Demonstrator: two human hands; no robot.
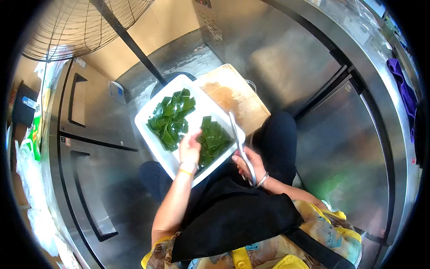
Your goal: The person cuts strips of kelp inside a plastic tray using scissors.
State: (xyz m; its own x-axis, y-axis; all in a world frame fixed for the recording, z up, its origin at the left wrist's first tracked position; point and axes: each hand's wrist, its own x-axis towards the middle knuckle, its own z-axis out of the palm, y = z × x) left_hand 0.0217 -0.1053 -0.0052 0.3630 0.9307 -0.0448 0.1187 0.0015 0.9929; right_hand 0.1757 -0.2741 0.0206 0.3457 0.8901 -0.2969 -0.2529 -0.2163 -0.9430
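Left hand: I have the bare left hand [190, 149] over the tray between the two leaf piles, fingers partly curled and pointing away from the body; I cannot tell whether they pinch a leaf piece or only touch one.
Left wrist: a thin bracelet and a yellow band [184, 171].
Right hand: I view the bare right hand [251, 162] closed around the lower part of the tool, just outside the tray's near right corner.
Tool: one long silver metal tool shaped like scissors [235, 127], its far end pointing up and away and crossing the tray's right edge in my view.
Right wrist: one silver-toned bracelet [263, 179].
Tray: one white rectangular deep tray [193, 120], set at a slant before the body, its near end by the lap.
Leaves, left pile: glossy dark green flat strips [170, 119], heaped loosely in the tray's far left part.
Leaves, right pile: glossy dark green short pieces [214, 139], in the tray's near right part, just beside the left hand.
Board: one pale brown wooden board with darker stains [237, 98], beyond the tray's right edge.
Flanks: stainless-steel cabinets with dark handles [103, 179].
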